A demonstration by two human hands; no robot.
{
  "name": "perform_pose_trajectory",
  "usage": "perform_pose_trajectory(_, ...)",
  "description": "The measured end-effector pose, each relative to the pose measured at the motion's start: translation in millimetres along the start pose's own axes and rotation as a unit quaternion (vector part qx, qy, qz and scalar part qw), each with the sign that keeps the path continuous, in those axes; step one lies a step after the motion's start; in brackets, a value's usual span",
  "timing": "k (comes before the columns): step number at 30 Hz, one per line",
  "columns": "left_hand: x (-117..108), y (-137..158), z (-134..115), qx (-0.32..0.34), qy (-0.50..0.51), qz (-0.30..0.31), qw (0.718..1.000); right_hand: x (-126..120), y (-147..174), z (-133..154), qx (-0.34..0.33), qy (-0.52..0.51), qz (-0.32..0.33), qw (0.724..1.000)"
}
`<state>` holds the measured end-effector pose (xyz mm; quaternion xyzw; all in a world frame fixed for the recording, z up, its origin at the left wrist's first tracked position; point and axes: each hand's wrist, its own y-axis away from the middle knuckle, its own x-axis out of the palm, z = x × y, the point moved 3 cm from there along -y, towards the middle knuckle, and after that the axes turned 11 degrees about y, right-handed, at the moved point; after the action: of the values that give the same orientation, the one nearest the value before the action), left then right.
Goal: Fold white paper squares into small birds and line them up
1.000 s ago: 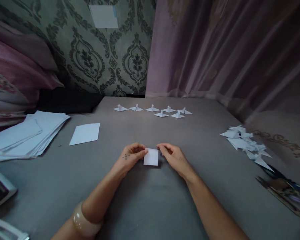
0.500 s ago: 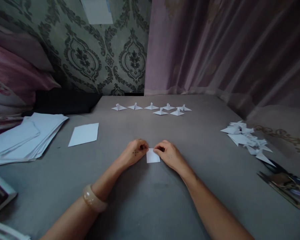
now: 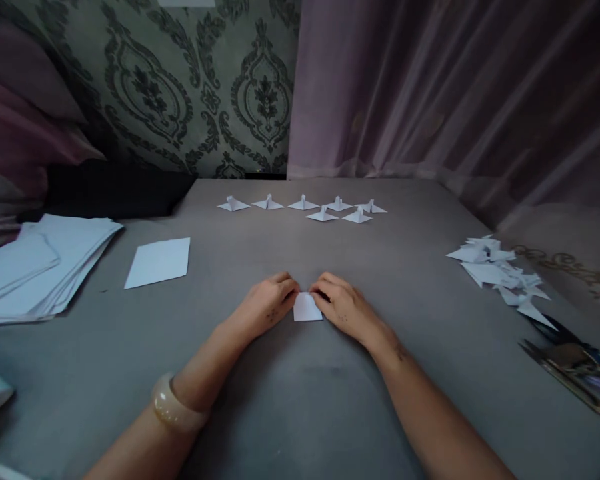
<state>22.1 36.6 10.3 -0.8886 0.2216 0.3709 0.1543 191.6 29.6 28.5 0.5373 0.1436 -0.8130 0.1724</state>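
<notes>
A small white folded paper square [image 3: 307, 309] lies on the grey table in front of me. My left hand [image 3: 273, 301] pinches its far left corner, with the fingers closed and the tips pressed at the edge. At the far right corner, my right hand [image 3: 344, 308] is closed on the same paper, its fingers bent. The near edge of the square shows free between the hands. How the layers lie under the fingertips is hidden.
Several folded paper birds [image 3: 303, 203] stand in rows at the back. A single white sheet [image 3: 159, 262] and a stack of paper [image 3: 75, 260] lie to the left. On the right are a heap of folded paper birds [image 3: 495, 270] and scissors [image 3: 565, 380].
Both hands have flattened slightly over the paper's far corners, fingers now lower along its far edge. The camera view has tilted down a little. The paper stays in place between the hands.
</notes>
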Motion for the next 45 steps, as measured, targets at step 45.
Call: perform_pose_trajectory(45,7.2,30.7,-31.8,0.002,-0.199,0.052,0.979,16.5,30.7,66.4,0.072,0.355,0.020,0.932)
